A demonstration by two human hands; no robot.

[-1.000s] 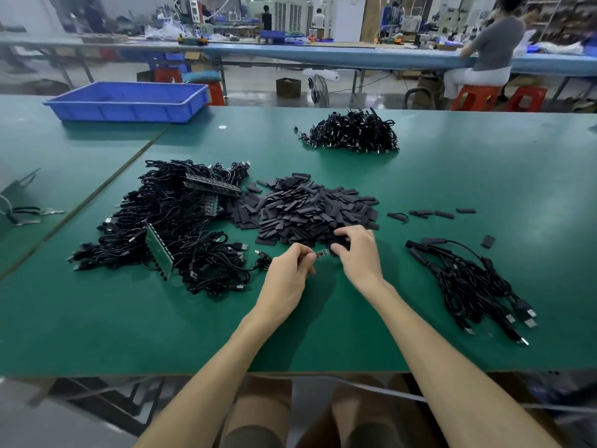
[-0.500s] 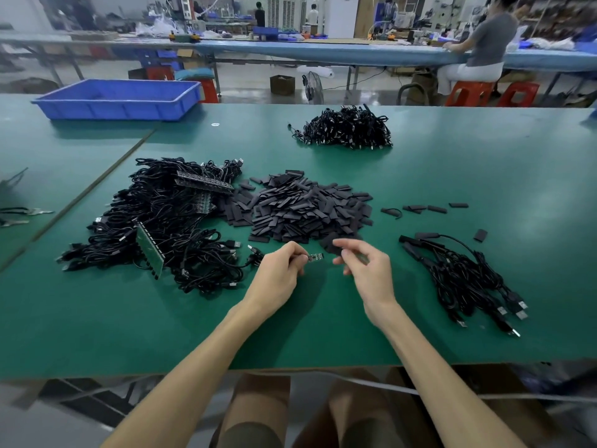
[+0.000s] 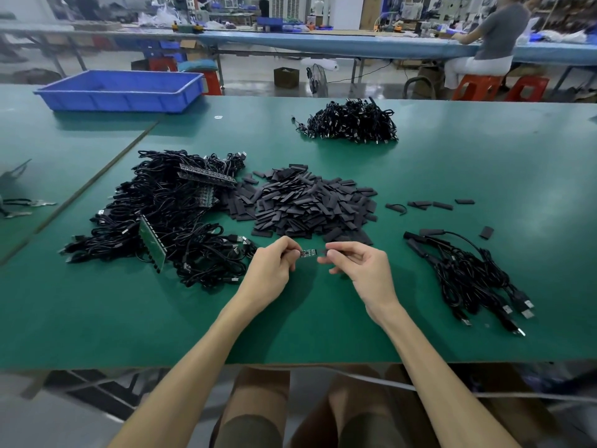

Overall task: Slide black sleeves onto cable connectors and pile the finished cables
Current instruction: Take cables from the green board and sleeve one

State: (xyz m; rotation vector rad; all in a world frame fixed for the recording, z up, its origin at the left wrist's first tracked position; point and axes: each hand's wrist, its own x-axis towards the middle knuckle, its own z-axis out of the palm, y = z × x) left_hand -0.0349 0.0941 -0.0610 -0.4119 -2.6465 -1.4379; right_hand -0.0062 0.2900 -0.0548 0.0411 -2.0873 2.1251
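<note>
Your left hand pinches a small bare connector between thumb and fingertips, with its free end pointing right. Your right hand pinches a black sleeve between thumb and forefinger, its other fingers loosely curled. The sleeve sits just beside the connector's tip, and it is not clear whether the two touch. Any marking on the connector is too small to read.

Both hands hover over the green surface, in front of the heap of sleeves. To your left lies the tangle of unsleeved cables, with a green circuit strip leaning in it. To your right is the finished pile, sleeved ends toward the heap and plugs toward you. A few loose sleeves lie beyond it. Farther back sit another cable bundle and a blue tray, well apart from each other.
</note>
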